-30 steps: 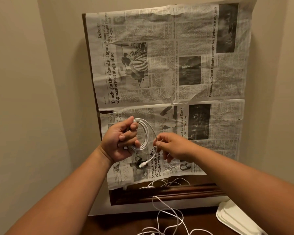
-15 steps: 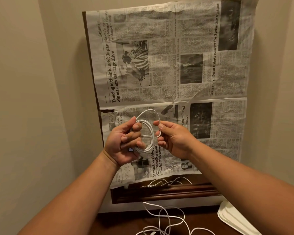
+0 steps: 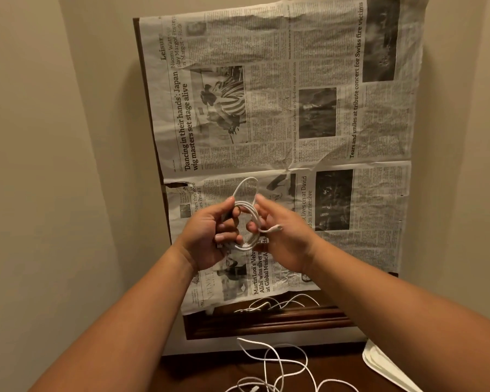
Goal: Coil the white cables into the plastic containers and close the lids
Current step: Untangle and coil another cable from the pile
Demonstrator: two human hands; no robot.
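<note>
Creased newspaper (image 3: pixel 309 108) over dark wooden board (image 3: pixel 266 323); beige wall (image 3: pixel 54 137) at left.

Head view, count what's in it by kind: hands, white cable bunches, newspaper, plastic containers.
Hands: 2 (left hand, right hand)
White cable bunches: 3 (coil in both hands, far loose bunch, near loose bunch)
Newspaper: 1
Plastic containers: 1, partly in view
Total: 7

I work from a single wide-angle head view. It faces forward and down at arm's reach. The left hand (image 3: pixel 212 236) and right hand (image 3: pixel 286 239) sit centred, the newspaper (image 3: pixel 294 108) fills the field behind, and a dark wooden surface (image 3: pixel 195 373) runs along the bottom edge.
</note>
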